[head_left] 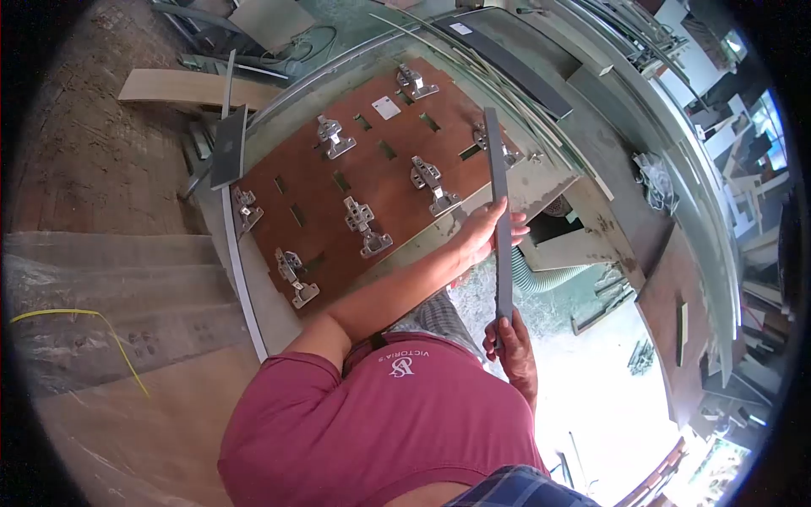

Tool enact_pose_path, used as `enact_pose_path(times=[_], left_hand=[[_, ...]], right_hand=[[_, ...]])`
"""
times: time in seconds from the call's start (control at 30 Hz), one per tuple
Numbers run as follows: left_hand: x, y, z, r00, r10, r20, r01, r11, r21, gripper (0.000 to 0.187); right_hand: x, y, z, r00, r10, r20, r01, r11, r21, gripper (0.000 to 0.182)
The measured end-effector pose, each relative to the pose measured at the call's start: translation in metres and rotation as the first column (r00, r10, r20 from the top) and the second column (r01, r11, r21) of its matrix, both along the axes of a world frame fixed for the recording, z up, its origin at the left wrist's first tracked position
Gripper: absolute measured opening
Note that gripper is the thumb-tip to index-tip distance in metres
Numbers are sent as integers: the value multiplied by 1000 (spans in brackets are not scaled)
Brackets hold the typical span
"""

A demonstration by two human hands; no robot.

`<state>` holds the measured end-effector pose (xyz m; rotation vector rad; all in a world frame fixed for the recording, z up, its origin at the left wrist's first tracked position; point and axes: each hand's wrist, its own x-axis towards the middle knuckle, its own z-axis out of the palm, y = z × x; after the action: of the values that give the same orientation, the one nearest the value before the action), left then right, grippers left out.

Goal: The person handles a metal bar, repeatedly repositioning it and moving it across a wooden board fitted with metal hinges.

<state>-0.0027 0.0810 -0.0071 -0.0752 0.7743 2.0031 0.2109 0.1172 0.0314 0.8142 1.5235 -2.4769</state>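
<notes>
A long, narrow dark grey strip (498, 160) stands nearly upright in view. My left hand (485, 230) is round its middle, with the thumb on the near side and fingertips showing past the right edge. Lower down, my right hand (517, 348) grips the strip's bottom end. The strip's top end overlaps the right part of a reddish-brown board (384, 182) with rectangular slots. Several metal hinges lie on this board, one (367, 226) near its middle and another (296, 277) near its lower left corner. A small white label (386, 107) is on the board.
Thin long strips (507, 101) and a dark panel (507, 68) lie beyond the board. A ribbed hose (545, 280) runs below the table at the right. Plastic sheeting (110, 313) covers the left side. A small dark panel (228, 148) stands by the board's left corner.
</notes>
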Motion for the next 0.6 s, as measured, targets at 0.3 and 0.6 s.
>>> enact_pose_path(times=[0.3,0.6], left_hand=[[-4,-4,-9,999,6,35,-5,1000,-16,44],[-81,-29,25,964,240,-114,-234,970,63,42]], right_hand=[[-7,-9,-3,999,-40,20,40,998,41,54],[-113,-15,40,985,78,-157,-65,994,88,37]])
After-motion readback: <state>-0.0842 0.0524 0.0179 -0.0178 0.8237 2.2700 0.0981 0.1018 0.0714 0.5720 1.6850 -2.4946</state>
